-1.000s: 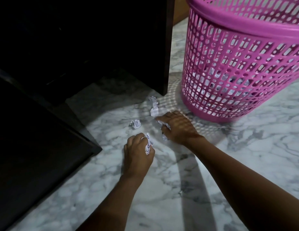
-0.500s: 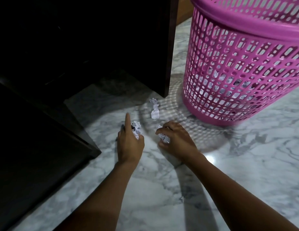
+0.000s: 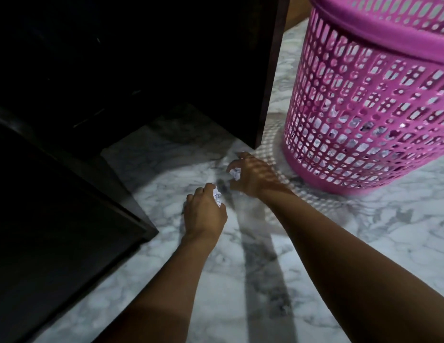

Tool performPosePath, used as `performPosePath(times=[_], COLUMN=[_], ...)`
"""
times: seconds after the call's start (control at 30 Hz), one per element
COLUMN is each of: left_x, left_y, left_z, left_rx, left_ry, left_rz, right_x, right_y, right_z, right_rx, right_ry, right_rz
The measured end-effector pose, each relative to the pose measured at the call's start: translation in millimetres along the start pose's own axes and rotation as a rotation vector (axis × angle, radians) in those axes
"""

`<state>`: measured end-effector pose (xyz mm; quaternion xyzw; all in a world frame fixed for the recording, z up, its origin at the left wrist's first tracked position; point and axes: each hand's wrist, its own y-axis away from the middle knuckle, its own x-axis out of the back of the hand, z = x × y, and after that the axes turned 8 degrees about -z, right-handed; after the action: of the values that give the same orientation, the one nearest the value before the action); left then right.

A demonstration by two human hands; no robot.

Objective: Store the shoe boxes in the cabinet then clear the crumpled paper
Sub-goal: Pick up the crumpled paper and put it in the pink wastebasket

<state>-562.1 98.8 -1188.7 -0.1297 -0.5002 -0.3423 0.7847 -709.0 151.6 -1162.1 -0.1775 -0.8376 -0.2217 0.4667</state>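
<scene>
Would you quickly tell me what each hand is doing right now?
Left hand: holding a crumpled paper ball.
Right hand: holding another crumpled paper ball.

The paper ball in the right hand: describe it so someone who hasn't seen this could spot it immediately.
Find the tall pink basket on the marble floor. Just left of its base, the right hand curls around a small white paper ball. It is the ball nearer the basket; the other paper ball, in the left hand, lies closer to the camera.
</scene>
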Motion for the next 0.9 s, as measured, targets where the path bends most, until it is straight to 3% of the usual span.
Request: performPosePath(times=[0.2,0.27,0.37,0.53,0.73,0.9], left_x=[-0.6,-1.8,-3.8,-0.2,-5.5,5.9], left_y=[2.8,2.7,2.0,2.8,14.1,23.1], left_z=[0.1,-1.3,-3.8,-2.9,14.4,69.7], left_rx=[-0.007,-0.019,-0.045,-0.04,-0.027,-0.112], left_ry=[-0.006,0.01,0.031,0.094,0.321,0.483], left_rz=[0.022,0.04,0.066,0.058,0.035,-0.034], right_x=[-11.0,2.0,37.4,66.4,56.0,71.3], right_y=[5.7,11.8,27.4,64.8,113.9,142.3], right_z=[0.6,1.0,-2.1,-2.2,19.1,16.5], right_rx=[-0.002,-0.051,-0.142,-0.16,-0.298,-0.224], right_ry=[-0.048,-0.245,-0.574,-0.696,-0.903,-0.981], right_rz=[0.059,0.067,0.214,0.287,0.382,0.434])
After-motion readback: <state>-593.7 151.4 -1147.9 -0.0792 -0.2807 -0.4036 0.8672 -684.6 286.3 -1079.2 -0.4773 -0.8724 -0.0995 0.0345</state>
